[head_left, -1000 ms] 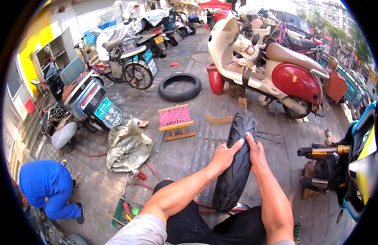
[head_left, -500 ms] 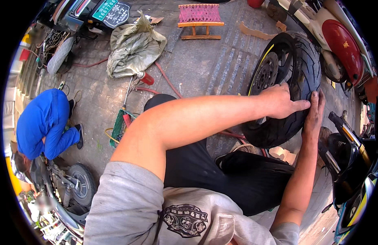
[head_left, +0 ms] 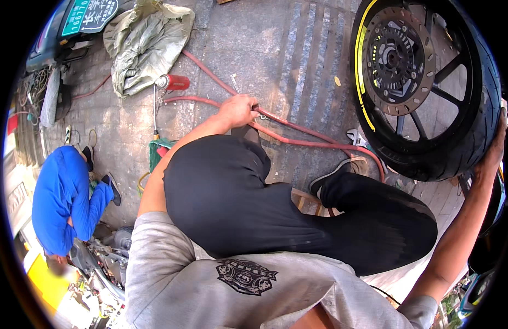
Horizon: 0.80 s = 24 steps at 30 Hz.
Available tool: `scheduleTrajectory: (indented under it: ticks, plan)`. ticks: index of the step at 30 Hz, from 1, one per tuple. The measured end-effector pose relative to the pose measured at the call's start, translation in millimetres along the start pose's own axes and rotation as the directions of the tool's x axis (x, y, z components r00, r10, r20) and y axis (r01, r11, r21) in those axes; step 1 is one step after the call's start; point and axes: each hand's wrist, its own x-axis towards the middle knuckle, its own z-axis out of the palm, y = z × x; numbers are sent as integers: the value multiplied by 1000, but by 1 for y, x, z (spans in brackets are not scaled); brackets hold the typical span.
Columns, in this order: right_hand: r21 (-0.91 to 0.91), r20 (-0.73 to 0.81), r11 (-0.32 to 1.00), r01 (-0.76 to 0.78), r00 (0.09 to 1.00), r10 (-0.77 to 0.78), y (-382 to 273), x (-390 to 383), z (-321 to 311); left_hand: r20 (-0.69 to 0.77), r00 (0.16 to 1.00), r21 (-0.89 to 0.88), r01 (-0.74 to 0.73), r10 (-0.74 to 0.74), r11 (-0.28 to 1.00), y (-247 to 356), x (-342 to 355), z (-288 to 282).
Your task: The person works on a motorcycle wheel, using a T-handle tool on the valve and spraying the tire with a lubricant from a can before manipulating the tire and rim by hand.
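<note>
A black motorcycle wheel (head_left: 446,142) with a yellow rim stripe and brake disc (head_left: 399,90) fills the upper right. My right hand (head_left: 492,151) grips the outside of its tyre, fingers partly hidden at the picture's edge. My left hand (head_left: 240,111) is down beside my bent left leg, fingers closed on a red hose (head_left: 298,141) near a small metal fitting (head_left: 263,117). An adjustable wrench (head_left: 356,138) lies close to the wheel, beside the hose.
A crumpled pale sack (head_left: 147,44) and red can (head_left: 176,82) lie upper left, above a green crate (head_left: 158,151). A co-worker in blue (head_left: 65,192) crouches left, by a partly disassembled scooter (head_left: 92,266). A parked vehicle's rear (head_left: 48,44) is top left.
My left hand has left the tyre and moved down and leftward to the hose. My right hand stays on the tyre. The view has tilted further down, and the wheel now shows its side face.
</note>
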Motion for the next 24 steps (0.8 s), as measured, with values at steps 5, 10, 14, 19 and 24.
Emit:
scheduleTrajectory:
  ticks: [5, 10, 14, 19, 24]
  plan:
    - [147, -130, 956, -254, 953, 273, 7, -9, -10, 11, 996, 297, -88, 89, 951, 19, 27, 67]
    - [273, -162, 925, -263, 935, 314, -6, -28, -3, 20, 986, 440, -157, 165, 884, 5, 30, 83]
    - [367, -174, 910, -194, 947, 272, -4, -42, 10, 7, 988, 421, -143, 154, 896, 0, 25, 84]
    - [491, 79, 795, -355, 927, 365, -24, -75, 9, 107, 988, 356, -142, 110, 924, 35, 47, 88]
    - [201, 153, 978, -63, 988, 33, -33, -81, 41, -66, 996, 241, 78, -64, 967, 2, 18, 77]
